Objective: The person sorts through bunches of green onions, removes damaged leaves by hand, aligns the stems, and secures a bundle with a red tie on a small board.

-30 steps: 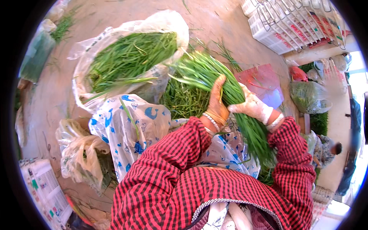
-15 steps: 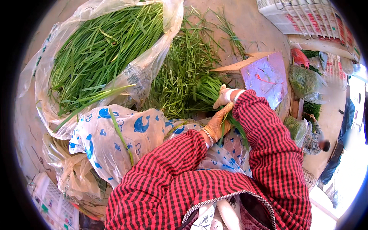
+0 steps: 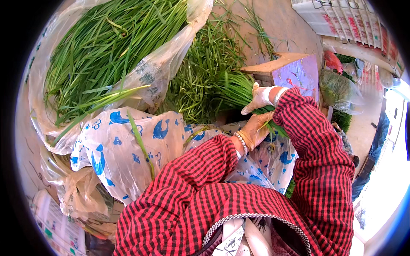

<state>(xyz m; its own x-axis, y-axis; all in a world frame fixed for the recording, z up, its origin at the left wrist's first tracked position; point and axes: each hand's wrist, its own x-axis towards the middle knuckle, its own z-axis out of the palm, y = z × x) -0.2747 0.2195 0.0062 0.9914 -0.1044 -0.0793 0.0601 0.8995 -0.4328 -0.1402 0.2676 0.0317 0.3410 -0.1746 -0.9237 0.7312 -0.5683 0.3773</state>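
A bunch of garlic chives (image 3: 237, 87) lies across the middle, its long green stalks pointing up and left. My left hand (image 3: 255, 131), in an orange-tan glove with a beaded bracelet at the wrist, is closed round the bunch's near end; some leaves stick out past it on the right. Just above, my right hand (image 3: 259, 97), in a whitish glove, grips the bunch from the right side, thumb and fingers round it. A plastic sheet with blue whale prints (image 3: 136, 132) covers my lap beneath both hands.
A large clear bag (image 3: 171, 55) full of long chives (image 3: 115, 47) stands at upper left. Loose green trimmings (image 3: 200, 68) lie beyond my hands. A wooden box (image 3: 294, 77) stands just right of them. Bagged greens (image 3: 341, 89) and white crates (image 3: 341, 21) are farther right.
Both hands have shifted a little right with the chives, and the right hand's fingers have spread slightly more around the bunch. The whole view has shifted somewhat.
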